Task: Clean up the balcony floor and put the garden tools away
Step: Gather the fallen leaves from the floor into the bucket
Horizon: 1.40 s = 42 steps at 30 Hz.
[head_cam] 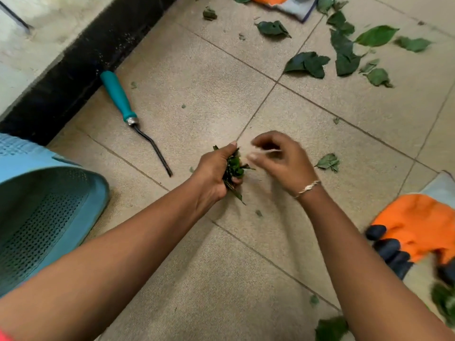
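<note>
Over littered beige floor tiles (197,70), left grip (214,168) clutches a leaf bunch (234,166); right grip (283,163) blurred, unclear.

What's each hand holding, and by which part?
Left hand grips a bunch of leaves around its middle. Right hand is too blurred to tell.

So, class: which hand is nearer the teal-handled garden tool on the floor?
Left. The left hand, gripping leaves, sits just right of the tool; the right hand lies farther right, beyond it.

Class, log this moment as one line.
left hand: grips bunch of green leaves; right hand: pinches thin pale stem; teal-handled metal tool: on tiled floor
</note>
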Each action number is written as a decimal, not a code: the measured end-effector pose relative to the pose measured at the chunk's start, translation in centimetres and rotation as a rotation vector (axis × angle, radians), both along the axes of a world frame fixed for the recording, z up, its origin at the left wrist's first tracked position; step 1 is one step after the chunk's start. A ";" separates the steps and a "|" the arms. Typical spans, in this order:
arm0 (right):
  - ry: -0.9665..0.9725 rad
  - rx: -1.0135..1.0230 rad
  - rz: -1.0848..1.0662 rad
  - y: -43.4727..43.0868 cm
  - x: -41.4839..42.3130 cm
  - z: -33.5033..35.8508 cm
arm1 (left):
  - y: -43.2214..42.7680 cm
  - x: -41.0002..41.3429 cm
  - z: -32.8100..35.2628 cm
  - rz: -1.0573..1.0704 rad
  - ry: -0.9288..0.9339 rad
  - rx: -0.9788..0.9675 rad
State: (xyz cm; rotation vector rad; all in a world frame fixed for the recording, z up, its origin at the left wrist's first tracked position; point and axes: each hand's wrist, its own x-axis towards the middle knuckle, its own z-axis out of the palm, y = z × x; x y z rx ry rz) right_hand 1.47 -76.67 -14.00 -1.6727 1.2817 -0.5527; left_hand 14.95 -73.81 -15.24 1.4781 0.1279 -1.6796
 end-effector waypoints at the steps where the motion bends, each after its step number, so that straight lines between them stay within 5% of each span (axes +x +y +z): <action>1: 0.055 -0.084 -0.080 -0.2 -2.0 -0.4 | -0.4 -0.2 0.0 -0.001 -0.006 0.006; 4: 0.416 -0.113 -0.142 -0.2 -7.4 -1.8 | -1.6 -0.6 0.0 -0.030 0.039 -0.013; 8: 0.675 -0.093 0.295 2.9 -6.9 -3.4 | -3.4 -2.0 0.6 -0.097 0.038 -0.030; 12: 0.604 -0.405 0.524 7.4 -3.9 -4.3 | -5.6 -2.3 2.2 -0.153 0.006 -0.047; 17: 0.342 -0.723 0.439 9.4 -8.6 -4.8 | -6.7 -2.7 4.0 -0.279 -0.016 -0.013; 21: 0.320 -0.591 0.081 6.6 -9.6 -3.2 | -6.2 -5.0 4.3 -0.477 -0.050 0.025; 24: -0.004 -0.278 -0.393 4.2 -10.0 -0.6 | -5.4 -7.7 3.9 -0.693 -0.002 0.035; 26: -0.120 -0.186 -0.519 3.2 -10.3 0.9 | -4.9 -9.9 3.7 -0.812 0.093 0.016; 33: 0.075 -0.156 -0.495 3.1 -13.0 1.5 | -3.9 -14.0 3.6 -1.083 0.191 -0.023; 38: -0.151 0.033 -0.355 6.4 -14.1 1.7 | -3.8 -15.1 2.9 -1.029 0.110 -0.074; 42: 0.206 -0.003 -0.233 11.4 -13.4 0.0 | -3.4 -14.9 2.4 -0.994 -0.010 0.018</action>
